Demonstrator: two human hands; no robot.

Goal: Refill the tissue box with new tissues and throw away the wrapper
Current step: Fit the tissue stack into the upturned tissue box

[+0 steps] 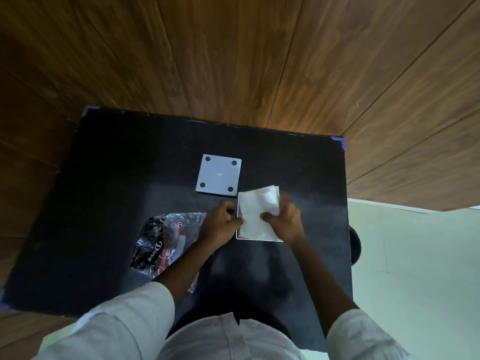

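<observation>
While both hands press the tissues (255, 214) into the box (257, 239), left fingers (235, 221) curled at its rim, right fingers (268, 216) clamped on the stack, corners may snag and crumple; the wrapper (166, 237) beside the left fingers could slide off the tabletop (104, 178). The lid (218, 175) lies beyond the fingers.

left hand (223, 224) + right hand (283, 219): gripping tissues (255, 213) in tissue box (240, 237), table (104, 178) centre | wrapper (161, 242): left, near front edge | square lid (219, 175): behind box
</observation>
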